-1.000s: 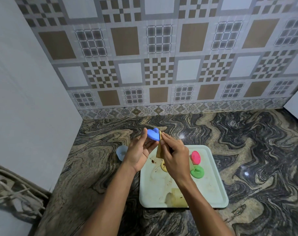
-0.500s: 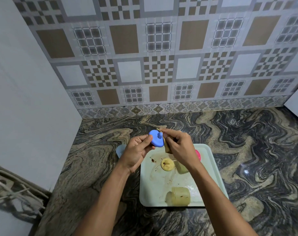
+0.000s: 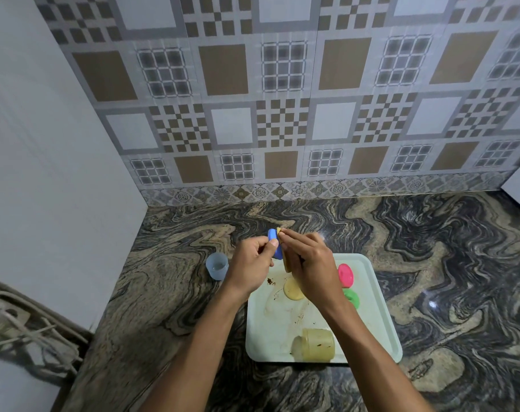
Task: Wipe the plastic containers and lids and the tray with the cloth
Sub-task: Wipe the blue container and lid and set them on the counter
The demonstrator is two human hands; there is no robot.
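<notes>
the left hand (image 3: 250, 263) pinched the blue lid (image 3: 274, 237) by its rim, above the far left corner of the tray (image 3: 380, 316). the right hand (image 3: 310, 263) gripped the cloth (image 3: 287, 265) against it. the lid seemed light, stiff, maybe slippery; the rim looked the safest hold.

1. You have one view only: a wide-angle camera worn on your head, looking forward and down along your forearms.
2. It faces the far tiled wall (image 3: 282, 99), which fills the upper half. The marble counter (image 3: 446, 263) fills the lower half, and a plain wall (image 3: 44, 144) closes the left side.
3. It sits close: your left hand (image 3: 250, 263) on the blue lid (image 3: 275, 243) and your right hand (image 3: 309, 263) on the cloth (image 3: 287, 264) meet mid-frame, over the far left corner of the tray (image 3: 374, 316).
4. Tile lines lean and bow toward the frame edges.
</notes>
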